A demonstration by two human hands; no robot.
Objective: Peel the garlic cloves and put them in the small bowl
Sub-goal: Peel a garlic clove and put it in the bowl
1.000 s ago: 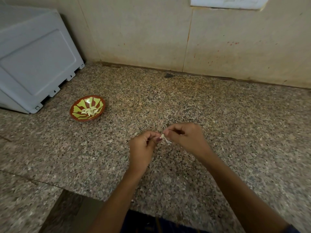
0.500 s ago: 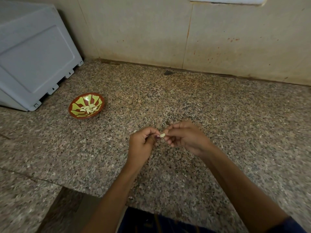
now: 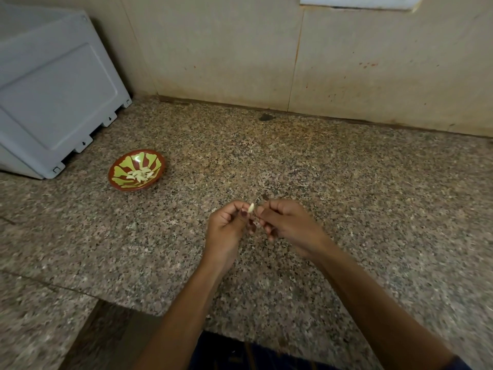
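step: peeling | left hand [image 3: 226, 228] pinched garlic clove [image 3: 251, 207] | right hand [image 3: 286, 222] fingers curled, apparently picking skin | advice: strip fully before small bowl [image 3: 136, 169]

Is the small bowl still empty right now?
No, the small bowl already holds several pale peeled cloves, while both hands pinch another garlic clove away from it.
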